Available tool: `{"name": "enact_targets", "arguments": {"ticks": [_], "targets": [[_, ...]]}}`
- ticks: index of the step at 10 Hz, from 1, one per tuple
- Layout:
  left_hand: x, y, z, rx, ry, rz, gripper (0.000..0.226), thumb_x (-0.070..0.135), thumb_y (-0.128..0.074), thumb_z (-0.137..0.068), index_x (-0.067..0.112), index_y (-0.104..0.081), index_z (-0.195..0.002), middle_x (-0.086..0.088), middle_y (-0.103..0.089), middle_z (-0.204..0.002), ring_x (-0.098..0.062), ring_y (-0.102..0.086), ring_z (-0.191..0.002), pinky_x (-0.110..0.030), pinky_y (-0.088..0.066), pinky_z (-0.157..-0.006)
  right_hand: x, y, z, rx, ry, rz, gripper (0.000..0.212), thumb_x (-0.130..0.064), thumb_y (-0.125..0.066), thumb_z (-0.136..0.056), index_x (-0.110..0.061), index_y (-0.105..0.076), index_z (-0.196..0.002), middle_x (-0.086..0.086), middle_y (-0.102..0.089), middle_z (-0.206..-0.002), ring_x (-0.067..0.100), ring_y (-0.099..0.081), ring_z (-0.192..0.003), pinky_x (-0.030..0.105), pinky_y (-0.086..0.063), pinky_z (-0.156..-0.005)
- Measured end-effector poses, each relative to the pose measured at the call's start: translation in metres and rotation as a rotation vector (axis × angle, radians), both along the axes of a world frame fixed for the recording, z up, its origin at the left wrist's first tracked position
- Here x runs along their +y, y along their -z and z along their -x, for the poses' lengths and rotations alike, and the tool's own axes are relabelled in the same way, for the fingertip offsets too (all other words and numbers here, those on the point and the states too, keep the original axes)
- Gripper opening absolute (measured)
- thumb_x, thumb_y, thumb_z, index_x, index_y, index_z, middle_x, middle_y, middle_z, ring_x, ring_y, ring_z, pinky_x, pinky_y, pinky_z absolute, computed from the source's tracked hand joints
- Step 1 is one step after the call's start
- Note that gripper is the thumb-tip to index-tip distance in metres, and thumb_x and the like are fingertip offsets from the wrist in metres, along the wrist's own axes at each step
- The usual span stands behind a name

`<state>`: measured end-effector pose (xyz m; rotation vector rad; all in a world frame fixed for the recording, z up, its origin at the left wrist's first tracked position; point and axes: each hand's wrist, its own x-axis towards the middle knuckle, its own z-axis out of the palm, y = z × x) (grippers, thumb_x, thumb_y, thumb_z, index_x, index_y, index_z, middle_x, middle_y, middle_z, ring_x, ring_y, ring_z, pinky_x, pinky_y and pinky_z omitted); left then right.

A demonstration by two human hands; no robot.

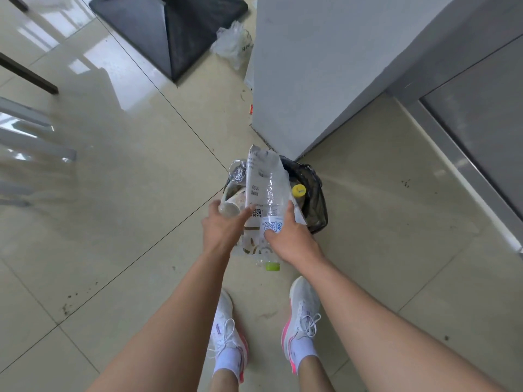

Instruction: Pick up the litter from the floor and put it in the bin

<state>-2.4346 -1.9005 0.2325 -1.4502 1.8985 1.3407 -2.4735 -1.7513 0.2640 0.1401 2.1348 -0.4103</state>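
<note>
Over the bin [318, 193], both hands [288, 236] grip a clear bottle [276, 199] and printed wrapper [254, 182].

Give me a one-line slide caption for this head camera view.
Both hands lower litter toward the black-lined bin: right hand holding a clear plastic bottle, left hand a printed wrapper.

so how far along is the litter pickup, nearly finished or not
Partway. The bin already holds rubbish, including a yellow-capped item. In hand: the right hand grips a clear bottle with a green cap, and the left hand holds a cup and a printed wrapper, all over the bin. Left: crumpled plastic and a small red scrap on the floor by the wall.
</note>
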Motion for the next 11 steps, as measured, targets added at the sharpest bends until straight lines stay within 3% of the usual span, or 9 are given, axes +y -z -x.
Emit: {"name": "enact_targets", "arguments": {"ticks": [1, 3, 5, 6, 7, 8, 11], "targets": [[0.003, 0.011, -0.007, 0.080, -0.093, -0.067, 0.085, 0.046, -0.084, -0.076, 0.031, -0.042, -0.148, -0.007, -0.057, -0.139, -0.022, -0.061, -0.107, -0.032, -0.049, -0.083, 0.002, 0.006, 0.010, 0.025, 0.022, 0.028, 0.084, -0.039, -0.045, -0.101, -0.024, 0.008, -0.165, 0.021, -0.052, -0.146, 0.038, -0.054, -0.129, 0.043, -0.045, -0.097], [0.014, 0.022, 0.024, 0.152, -0.146, -0.019, 0.069, 0.035, -0.079, -0.079, 0.034, -0.043, -0.138, -0.010, -0.054, -0.136, -0.029, -0.062, -0.112, -0.046, -0.056, -0.096, 0.001, 0.018, 0.032, 0.070, 0.156, 0.053, 0.081, -0.037, -0.046, -0.099, -0.027, 0.000, -0.165, 0.021, -0.049, -0.149, 0.039, -0.053, -0.131, 0.044, -0.044, -0.101], [0.008, 0.031, 0.058, 0.163, 0.107, -0.011, 0.083, 0.035, -0.081, -0.083, 0.027, -0.032, -0.149, -0.011, -0.042, -0.143, -0.028, -0.056, -0.113, -0.038, -0.051, -0.093, 0.009, 0.024, 0.052, 0.157, 0.100, -0.019, 0.082, -0.041, -0.045, -0.101, -0.017, 0.003, -0.164, 0.024, -0.052, -0.144, 0.041, -0.054, -0.127, 0.045, -0.044, -0.096], [0.004, 0.027, 0.055, 0.128, 0.205, 0.031, 0.103, 0.046, -0.084, -0.078, 0.026, -0.023, -0.157, -0.010, -0.035, -0.151, -0.031, -0.051, -0.131, -0.040, -0.047, -0.100, 0.013, 0.020, 0.056, 0.152, 0.035, -0.039, 0.086, -0.047, -0.048, -0.100, -0.014, 0.001, -0.163, 0.024, -0.052, -0.143, 0.041, -0.055, -0.127, 0.046, -0.046, -0.097], [0.007, 0.015, 0.052, 0.147, 0.355, 0.205, 0.115, 0.060, -0.083, -0.072, 0.025, -0.018, -0.160, -0.010, -0.034, -0.155, -0.031, -0.039, -0.143, -0.049, -0.041, -0.111, 0.014, 0.014, 0.059, 0.161, 0.001, -0.057, 0.093, -0.055, -0.050, -0.097, -0.015, 0.002, -0.163, 0.023, -0.053, -0.144, 0.041, -0.056, -0.127, 0.047, -0.048, -0.099], [0.009, 0.003, 0.055, 0.208, 0.446, 0.319, 0.111, 0.069, -0.074, -0.075, 0.025, -0.019, -0.160, -0.007, -0.036, -0.157, -0.028, -0.036, -0.146, -0.051, -0.037, -0.112, 0.017, 0.010, 0.062, 0.175, -0.027, -0.084, 0.099, -0.063, -0.050, -0.094, -0.019, 0.007, -0.163, 0.021, -0.051, -0.146, 0.040, -0.057, -0.127, 0.047, -0.049, -0.099], [0.002, -0.021, 0.046, 0.314, 0.554, 0.368, 0.088, 0.063, -0.058, -0.091, 0.022, -0.023, -0.160, -0.006, -0.031, -0.164, -0.027, -0.032, -0.150, -0.052, -0.032, -0.117, 0.028, -0.016, 0.072, 0.228, -0.073, -0.144, 0.097, -0.070, -0.048, -0.093, -0.025, 0.002, -0.163, 0.022, -0.041, -0.151, 0.042, -0.051, -0.130, 0.049, -0.046, -0.095]]}}
